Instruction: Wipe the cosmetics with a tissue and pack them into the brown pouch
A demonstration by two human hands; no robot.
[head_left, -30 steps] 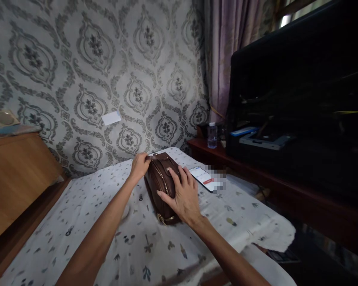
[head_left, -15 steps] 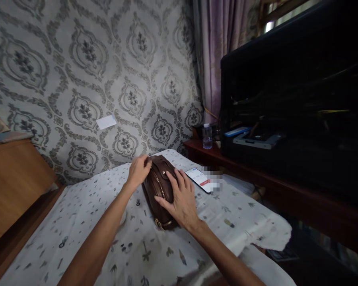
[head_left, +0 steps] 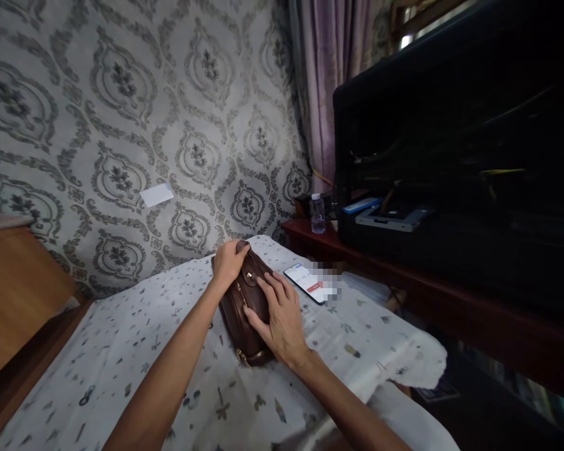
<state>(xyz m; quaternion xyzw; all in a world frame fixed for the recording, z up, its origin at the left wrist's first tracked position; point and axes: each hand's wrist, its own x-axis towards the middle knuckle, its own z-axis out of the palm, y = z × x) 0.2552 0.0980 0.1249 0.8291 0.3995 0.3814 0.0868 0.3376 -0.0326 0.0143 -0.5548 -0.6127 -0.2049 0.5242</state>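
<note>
A dark brown leather bag (head_left: 234, 319) with gold zippers and a snap lies on the white patterned cloth (head_left: 141, 332). At its far end, my left hand (head_left: 230, 262) has its fingers closed on the bag's edge near a strap or flap. My right hand (head_left: 282, 313) rests on the right side of the bag, thumb and fingers spread over the leather. Just right of the bag lies a phone (head_left: 305, 283) with a lit screen, partly pixelated.
A plastic bottle (head_left: 318, 214) stands on a dark red shelf (head_left: 296, 230) at the back. The large black cabinet (head_left: 451, 125) fills the right side. A wooden box (head_left: 23, 294) is at the left, and white paper (head_left: 156, 195) is on the wall.
My left hand has moved across the bag's far end and now grips its edge or flap. My right hand stays spread on the bag. The view has shifted slightly.
</note>
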